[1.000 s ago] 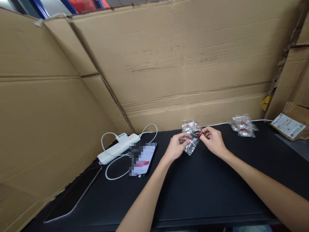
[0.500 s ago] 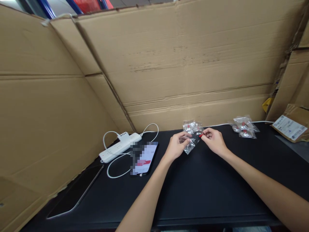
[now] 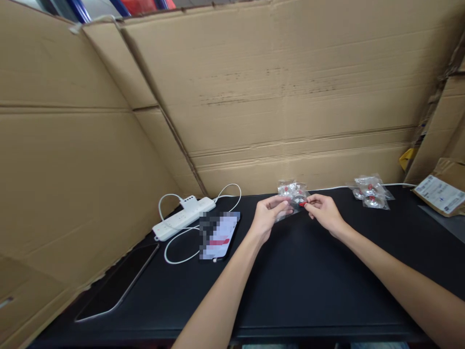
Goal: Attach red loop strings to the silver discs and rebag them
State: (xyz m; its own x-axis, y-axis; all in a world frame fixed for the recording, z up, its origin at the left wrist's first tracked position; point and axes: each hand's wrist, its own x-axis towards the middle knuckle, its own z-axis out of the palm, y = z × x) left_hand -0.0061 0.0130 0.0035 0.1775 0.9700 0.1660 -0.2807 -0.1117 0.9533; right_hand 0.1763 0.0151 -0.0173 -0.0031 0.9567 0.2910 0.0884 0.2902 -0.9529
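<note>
My left hand [image 3: 268,218] pinches a small clear plastic bag [image 3: 286,212] just above the black table [image 3: 308,286]. My right hand [image 3: 324,211] pinches a tiny red piece [image 3: 302,204] at the bag's right end. Right behind the hands, against the cardboard wall, lies a small heap of similar clear bags with red dots [image 3: 292,190]. A second heap of these bags [image 3: 370,192] lies farther right on the table.
Cardboard walls [image 3: 276,92] close in the table at the back, left and right. A white power strip [image 3: 183,224] with a white cable, a lit phone [image 3: 219,236] and a dark tablet [image 3: 118,282] lie to the left. A labelled package [image 3: 441,194] sits far right.
The bag in my hands has been drawn in and lifted slightly, so less of it hangs below my fingers. The view has shifted a little to the left.
</note>
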